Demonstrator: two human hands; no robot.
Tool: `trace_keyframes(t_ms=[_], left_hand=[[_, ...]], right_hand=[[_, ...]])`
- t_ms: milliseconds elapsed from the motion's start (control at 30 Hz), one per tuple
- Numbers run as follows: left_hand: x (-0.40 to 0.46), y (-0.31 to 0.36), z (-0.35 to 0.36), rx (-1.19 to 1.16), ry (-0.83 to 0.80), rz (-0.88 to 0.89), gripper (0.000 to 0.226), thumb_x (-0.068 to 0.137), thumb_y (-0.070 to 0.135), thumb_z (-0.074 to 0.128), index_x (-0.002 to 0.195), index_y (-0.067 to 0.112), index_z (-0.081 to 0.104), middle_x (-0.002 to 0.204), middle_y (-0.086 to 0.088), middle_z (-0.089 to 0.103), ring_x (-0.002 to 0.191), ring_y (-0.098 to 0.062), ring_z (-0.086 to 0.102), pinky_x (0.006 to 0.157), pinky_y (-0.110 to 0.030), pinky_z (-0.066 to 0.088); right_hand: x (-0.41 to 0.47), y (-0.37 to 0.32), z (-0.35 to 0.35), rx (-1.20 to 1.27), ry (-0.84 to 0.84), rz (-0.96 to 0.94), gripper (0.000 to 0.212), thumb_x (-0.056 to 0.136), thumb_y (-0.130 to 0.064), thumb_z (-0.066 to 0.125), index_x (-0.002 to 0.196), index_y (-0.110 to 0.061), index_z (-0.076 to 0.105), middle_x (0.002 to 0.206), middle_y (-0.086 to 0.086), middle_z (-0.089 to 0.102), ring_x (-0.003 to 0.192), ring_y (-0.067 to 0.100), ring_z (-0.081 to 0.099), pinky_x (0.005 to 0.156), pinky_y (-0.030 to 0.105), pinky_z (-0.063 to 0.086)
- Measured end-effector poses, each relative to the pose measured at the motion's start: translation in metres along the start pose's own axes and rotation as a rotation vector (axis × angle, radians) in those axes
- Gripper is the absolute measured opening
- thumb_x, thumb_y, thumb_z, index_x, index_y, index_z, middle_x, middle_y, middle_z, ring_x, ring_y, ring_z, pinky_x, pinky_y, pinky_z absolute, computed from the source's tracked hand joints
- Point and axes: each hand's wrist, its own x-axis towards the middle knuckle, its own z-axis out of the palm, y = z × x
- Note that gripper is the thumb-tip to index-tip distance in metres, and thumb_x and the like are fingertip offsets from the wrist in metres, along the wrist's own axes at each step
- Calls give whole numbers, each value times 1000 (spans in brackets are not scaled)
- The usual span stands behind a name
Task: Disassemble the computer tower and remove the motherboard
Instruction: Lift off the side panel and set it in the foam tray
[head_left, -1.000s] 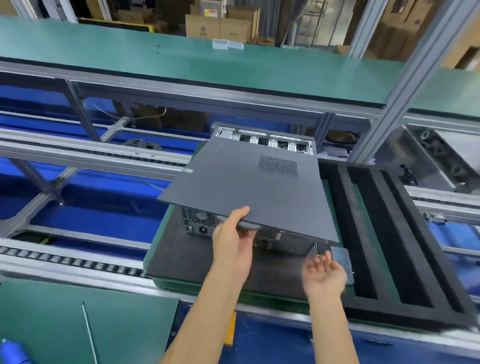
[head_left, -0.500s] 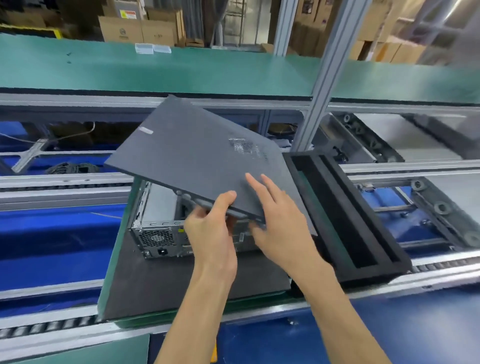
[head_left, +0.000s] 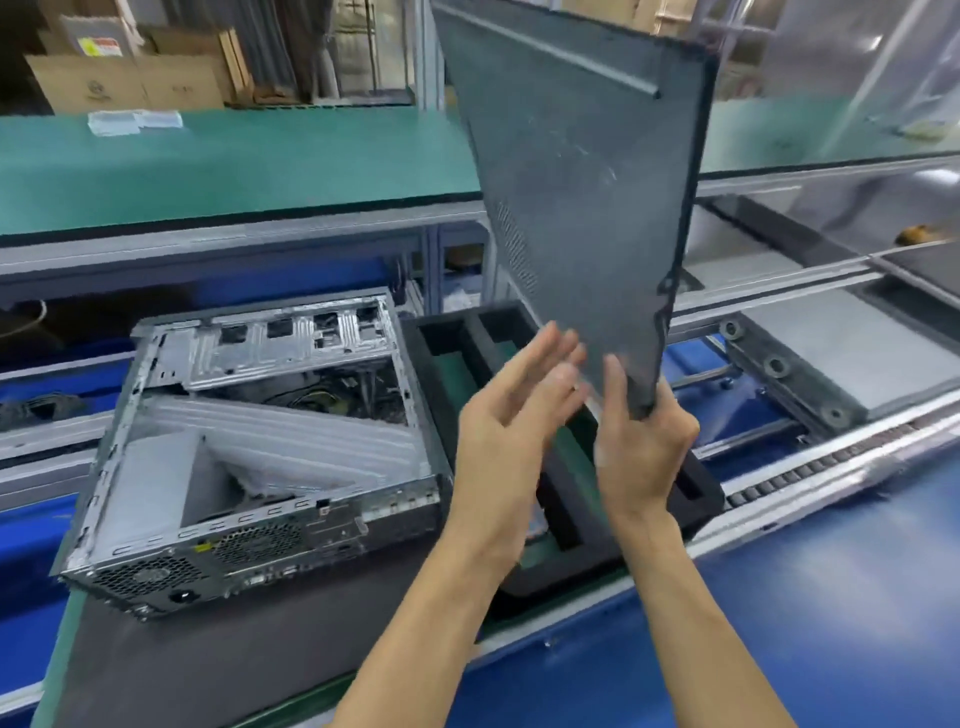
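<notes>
The computer tower (head_left: 249, 447) lies on its side on a dark mat, its top uncovered, showing a silver metal drive cage and cables inside. The dark grey side panel (head_left: 582, 171) stands almost upright in the air to the right of the tower. My right hand (head_left: 641, 441) grips the panel's lower corner. My left hand (head_left: 511, 415) is just left of that corner, fingers straight and spread, blurred, apart from the panel or barely touching it.
A black foam tray (head_left: 566, 499) with long slots sits right of the tower, under my hands. The dark mat (head_left: 208, 660) rests on a green-edged pallet on roller rails. A green bench (head_left: 234, 161) runs behind, with cardboard boxes (head_left: 130, 83) beyond.
The panel came off the tower, swung from flat to nearly upright and moved right. My left hand let go of its edge; my right hand took hold of the lower corner.
</notes>
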Motion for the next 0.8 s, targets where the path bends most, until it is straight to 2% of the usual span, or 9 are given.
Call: trace_keyframes(t_ms=[67,133,200,367,467,567,633,700,800], left_hand=[[18,-20,-2,-39,87,-129,31,103,16,48,131,6,57,120,-11,70,116,-24,65,100,-38,51],[34,-42,-5,-6,152,-221,32,105,17,42,129,2,56,114,-15,72,110,-27,68,97,-39,53],[45,-64,-5,-11,173,-280,33,106,19,39,130,2,55,114,-16,71,110,-28,68,97,-41,54],[72,-113,-2,-90,259,-402,43,108,27,28,128,1,55,116,-19,70,111,-31,67,95,-45,54],[83,-138,0,-45,295,-471,46,108,33,27,129,3,55,116,-18,70,110,-30,67,95,-45,50],[89,-159,1,20,301,-516,44,108,33,29,130,5,56,116,-15,71,110,-28,67,95,-44,51],[95,-171,3,18,304,-539,45,108,33,29,131,5,55,117,-15,70,112,-28,67,96,-45,50],[104,-180,6,-47,309,-559,48,108,36,28,133,4,54,120,-18,68,114,-30,65,98,-47,49],[120,-191,10,-221,325,-600,57,106,46,25,134,4,52,126,-21,64,119,-33,62,104,-51,45]], right_hand=[[17,18,-7,70,44,120,6,95,-31,66,92,-30,71,83,-33,70,81,-13,65,77,11,48],[28,39,-14,133,68,216,8,91,-34,68,87,-39,73,87,-32,72,87,-10,68,81,12,50],[36,64,-22,160,91,310,12,88,-36,69,81,-45,74,85,-30,72,84,-8,69,79,11,50],[49,130,-42,153,147,437,13,91,-21,73,87,-33,71,84,-31,72,85,-10,68,77,8,50],[55,161,-51,122,215,512,3,92,-19,74,89,-19,72,79,-32,71,81,-11,67,78,10,52],[65,185,-55,100,263,541,11,93,-19,73,85,-27,70,76,-31,70,79,-11,66,76,10,51],[71,202,-57,98,284,570,8,93,-20,73,85,-19,71,71,-30,69,75,-10,65,74,12,52],[75,218,-59,76,304,598,13,92,-23,73,86,-11,71,65,-28,65,69,-9,62,72,13,52],[75,238,-62,72,307,632,10,92,-22,74,82,-21,72,68,-27,68,71,-9,63,71,11,51]])
